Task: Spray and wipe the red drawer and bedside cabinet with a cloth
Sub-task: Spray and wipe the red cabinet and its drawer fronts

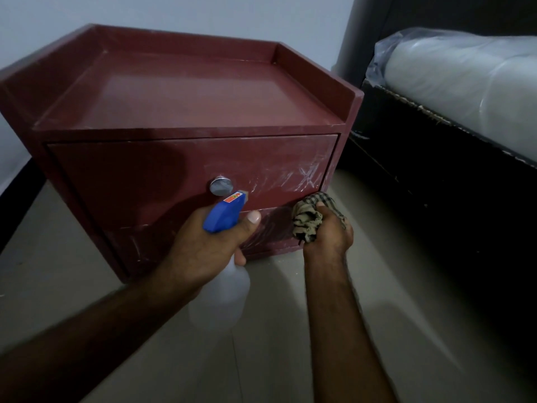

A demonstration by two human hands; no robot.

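Looks down on a dark red, boxy bedside cabinet with a raised rim round its top [186, 91], standing on the pale tiled floor [276, 344] with its back to the wall, just beside a black bed frame [436, 170] carrying a plastic-wrapped white mattress [465, 80]. Across most of the cabinet's front, a flat red drawer [130, 175], closed, with a round silver knob [221, 186] near its middle and whitish streaks toward its right edge. Left hand [203, 248] wrapped round the neck of a translucent white spray bottle with a blue trigger head [225, 212], thumb laid up beside the head, nozzle pointing at the drawer face just right of the knob; cannot tell whether a finger sits on the trigger. Right hand [327, 231] curled round a bunched beige checked cloth [308, 219], holding the wad at the cabinet's front near its lower right corner, just under the drawer's bottom edge, seemingly touching. Likely soft, limp and light, that cloth: best kept wadded in the palm so a broad pad meets the panel, not loose ends. Probably light plastic for the bottle, smooth and perhaps slippery if wet, so safest held at the neck. Rigid, heavy-looking cabinet, unlikely to shift under wiping; drawer best pulled by the knob.
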